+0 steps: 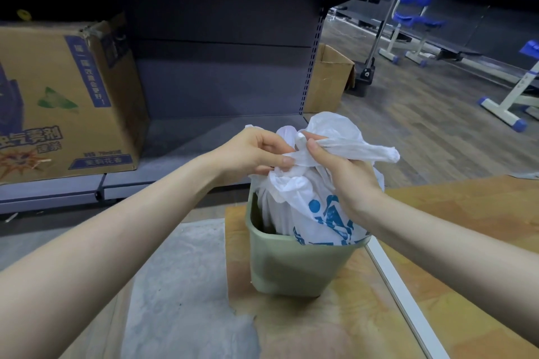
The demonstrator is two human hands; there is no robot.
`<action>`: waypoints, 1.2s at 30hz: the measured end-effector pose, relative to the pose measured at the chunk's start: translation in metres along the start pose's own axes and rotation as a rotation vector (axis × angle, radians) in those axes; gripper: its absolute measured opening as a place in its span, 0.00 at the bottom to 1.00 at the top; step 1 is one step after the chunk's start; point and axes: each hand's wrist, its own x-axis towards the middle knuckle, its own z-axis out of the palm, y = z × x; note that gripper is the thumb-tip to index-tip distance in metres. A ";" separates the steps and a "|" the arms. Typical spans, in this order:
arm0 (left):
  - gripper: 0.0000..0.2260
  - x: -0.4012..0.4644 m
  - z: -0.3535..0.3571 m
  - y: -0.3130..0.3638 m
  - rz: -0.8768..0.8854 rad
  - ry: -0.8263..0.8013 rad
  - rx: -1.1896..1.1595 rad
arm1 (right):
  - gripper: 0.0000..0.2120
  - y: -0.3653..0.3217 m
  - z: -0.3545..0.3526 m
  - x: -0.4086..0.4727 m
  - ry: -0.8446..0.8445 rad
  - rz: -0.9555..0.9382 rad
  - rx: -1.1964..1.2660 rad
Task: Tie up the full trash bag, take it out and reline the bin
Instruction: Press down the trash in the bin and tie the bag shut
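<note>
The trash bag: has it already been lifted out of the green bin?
No: the trash bag sits inside the green bin while both hands grip its twisted top.

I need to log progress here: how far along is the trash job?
Done: the bag's top is gathered above the bin. In hand: the left hand and right hand each pinch a twisted handle, working the knot; whether it is tight I cannot tell. Left: lifting the bag out, since it sits in the bin, and relining.
</note>
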 end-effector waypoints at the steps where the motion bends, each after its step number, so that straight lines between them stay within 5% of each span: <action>1: 0.11 0.000 -0.002 0.000 -0.028 -0.018 -0.034 | 0.05 0.000 -0.001 0.001 -0.021 0.006 -0.023; 13: 0.12 -0.002 0.002 0.002 -0.055 0.138 -0.031 | 0.04 -0.013 -0.009 0.008 -0.393 -0.376 -0.828; 24: 0.14 -0.013 0.008 0.011 0.178 0.190 0.113 | 0.09 0.008 -0.005 0.020 0.007 -0.519 -0.826; 30: 0.16 -0.014 0.003 0.009 0.193 0.071 0.104 | 0.04 0.015 -0.006 0.026 0.093 -1.035 -0.967; 36: 0.17 -0.015 0.000 0.003 0.198 -0.021 0.230 | 0.08 0.018 -0.004 0.029 0.058 -1.295 -1.116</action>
